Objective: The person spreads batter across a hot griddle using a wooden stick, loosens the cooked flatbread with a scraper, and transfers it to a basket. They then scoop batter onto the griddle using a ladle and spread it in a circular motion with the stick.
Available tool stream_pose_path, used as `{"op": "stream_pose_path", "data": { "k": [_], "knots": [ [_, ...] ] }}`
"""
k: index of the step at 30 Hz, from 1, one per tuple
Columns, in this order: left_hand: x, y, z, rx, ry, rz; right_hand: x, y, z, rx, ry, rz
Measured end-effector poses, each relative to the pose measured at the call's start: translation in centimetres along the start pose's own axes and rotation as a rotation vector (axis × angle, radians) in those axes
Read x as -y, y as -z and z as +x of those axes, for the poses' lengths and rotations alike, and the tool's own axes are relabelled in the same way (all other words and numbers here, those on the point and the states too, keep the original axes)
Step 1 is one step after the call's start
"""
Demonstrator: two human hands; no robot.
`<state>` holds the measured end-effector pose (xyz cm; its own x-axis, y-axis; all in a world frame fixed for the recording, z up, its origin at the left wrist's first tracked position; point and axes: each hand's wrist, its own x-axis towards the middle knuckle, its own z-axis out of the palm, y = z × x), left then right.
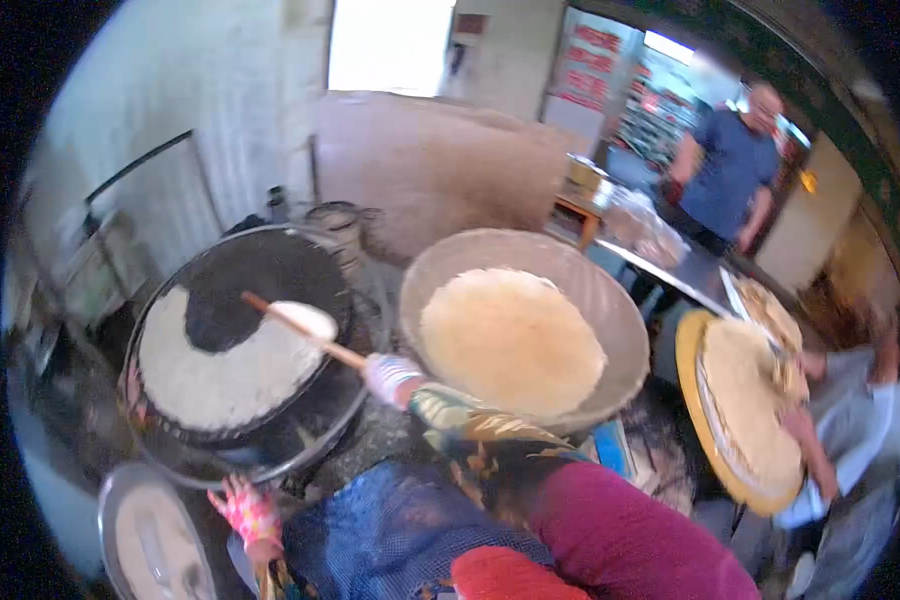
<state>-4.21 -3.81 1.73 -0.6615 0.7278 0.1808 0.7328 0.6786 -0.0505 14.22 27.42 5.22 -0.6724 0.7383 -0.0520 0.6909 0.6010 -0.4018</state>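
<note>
Open air tops the wide basin (625, 335), while a stick (295, 327) crosses the griddle (290, 265).

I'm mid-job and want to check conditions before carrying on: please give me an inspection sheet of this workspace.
Surface: black round griddle, partly covered by pale batter.
Job things: wooden stick over griddle; batter basin, lower left; wide pan holding flatbread.
Clutter: plastic bag on far table.
Hands: right hand grips stick; left hand open beside griddle, contact unclear.
Cables: nothing seen.
Surroundings: person in blue shirt standing; another person's hand at yellow round board.
</note>
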Motion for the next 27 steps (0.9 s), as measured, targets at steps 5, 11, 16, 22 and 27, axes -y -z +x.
{"op": "stream_pose_path", "data": {
  "k": [5, 11, 16, 22, 27],
  "knots": [
    [2.4, 0.4, 0.6, 0.118, 0.071, 0.019, -1.7, -0.9, -0.4, -0.055, 0.003, -0.049],
    [6.4, -2.1, 2.1, 0.123, 0.154, 0.116, 1.5, -0.2, -2.4, -0.029, 0.11, -0.061],
    [6.1, 0.0, 2.1, 0.185, 0.143, 0.071, 1.2, 1.0, -1.4, -0.024, -0.057, -0.021],
    [-6.7, 1.3, -0.9, 0.047, -0.27, -0.168, 0.9, -1.0, -0.7, 0.011, -0.07, -0.037],
    [-7.5, 1.5, -1.8, 0.107, -0.187, -0.03, 4.4, -0.3, -2.1, -0.014, 0.046, -0.029]
  ]
}}
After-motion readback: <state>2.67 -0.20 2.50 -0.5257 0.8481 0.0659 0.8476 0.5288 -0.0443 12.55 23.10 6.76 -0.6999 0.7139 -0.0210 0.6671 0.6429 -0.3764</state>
